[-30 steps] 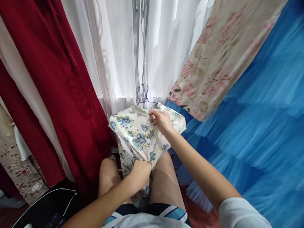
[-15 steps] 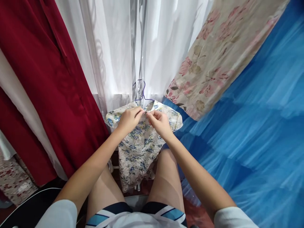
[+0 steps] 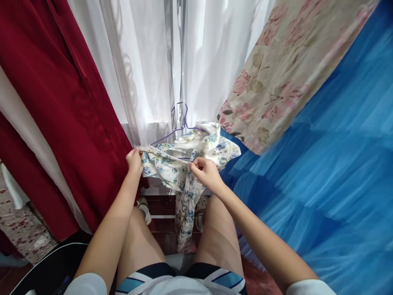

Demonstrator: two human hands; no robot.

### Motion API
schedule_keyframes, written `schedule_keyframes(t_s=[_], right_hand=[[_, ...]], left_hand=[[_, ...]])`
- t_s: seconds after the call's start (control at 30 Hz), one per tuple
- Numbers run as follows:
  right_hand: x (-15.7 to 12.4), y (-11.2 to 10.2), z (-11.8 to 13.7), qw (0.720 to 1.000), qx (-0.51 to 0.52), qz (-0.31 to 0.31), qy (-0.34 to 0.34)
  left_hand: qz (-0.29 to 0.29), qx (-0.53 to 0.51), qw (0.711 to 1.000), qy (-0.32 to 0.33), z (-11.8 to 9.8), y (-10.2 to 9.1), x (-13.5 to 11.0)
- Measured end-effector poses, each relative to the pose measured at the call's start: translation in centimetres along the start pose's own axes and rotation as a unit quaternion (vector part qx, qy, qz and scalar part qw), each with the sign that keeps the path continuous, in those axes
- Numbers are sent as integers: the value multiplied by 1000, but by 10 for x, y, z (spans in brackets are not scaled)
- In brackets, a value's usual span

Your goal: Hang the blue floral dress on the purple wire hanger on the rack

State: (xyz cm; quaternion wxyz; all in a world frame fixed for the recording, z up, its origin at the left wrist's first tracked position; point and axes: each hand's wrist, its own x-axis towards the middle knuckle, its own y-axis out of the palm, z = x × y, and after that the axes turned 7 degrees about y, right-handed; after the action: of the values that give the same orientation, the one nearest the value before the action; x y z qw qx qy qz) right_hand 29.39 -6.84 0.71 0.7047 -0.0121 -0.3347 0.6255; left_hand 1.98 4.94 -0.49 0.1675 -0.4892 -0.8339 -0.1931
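A white dress with a blue and yellow floral print point(image 3: 168, 170) hangs in front of me, partly on a purple hanger point(image 3: 185, 116). My left hand point(image 3: 134, 160) is closed on the dress's edge at the left, pulling the cloth out sideways. Near the middle, my right hand point(image 3: 206, 172) pinches the same dress at its opening edge. The hanger's left arm shows bare above the pulled cloth. On the right side, the fabric is bunched up over the hanger. The lower part of the dress hangs narrow and gathered between my knees.
White curtain-like cloth point(image 3: 147, 73) hangs behind the hanger. Dark red fabric point(image 3: 73, 123) hangs at the left. A beige floral cloth point(image 3: 264, 86) and a layered blue tulle skirt point(image 3: 319, 184) hang at the right. A black round container point(image 3: 58, 262) stands at the lower left.
My left hand has moved left, drawing the dress's left side off the hanger arm and stretching it. The right hand stays near the middle. The dress's lower part has narrowed.
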Motion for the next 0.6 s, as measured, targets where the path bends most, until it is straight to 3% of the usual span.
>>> schedule_keyframes(t_s=[0.13, 0.3, 0.4, 0.6], right_hand=[[-3, -17, -20, 999, 14, -33, 38], [-14, -49, -62, 991, -21, -88, 103], [-24, -57, -84, 979, -125, -60, 150], [-34, -50, -116, 944, -246, 37, 218]], left_hand=[[169, 53, 980, -94, 30, 3, -40], [376, 89, 914, -122, 32, 10, -79], [415, 65, 904, -78, 25, 24, -96], [384, -38, 922, 40, -15, 61, -108]])
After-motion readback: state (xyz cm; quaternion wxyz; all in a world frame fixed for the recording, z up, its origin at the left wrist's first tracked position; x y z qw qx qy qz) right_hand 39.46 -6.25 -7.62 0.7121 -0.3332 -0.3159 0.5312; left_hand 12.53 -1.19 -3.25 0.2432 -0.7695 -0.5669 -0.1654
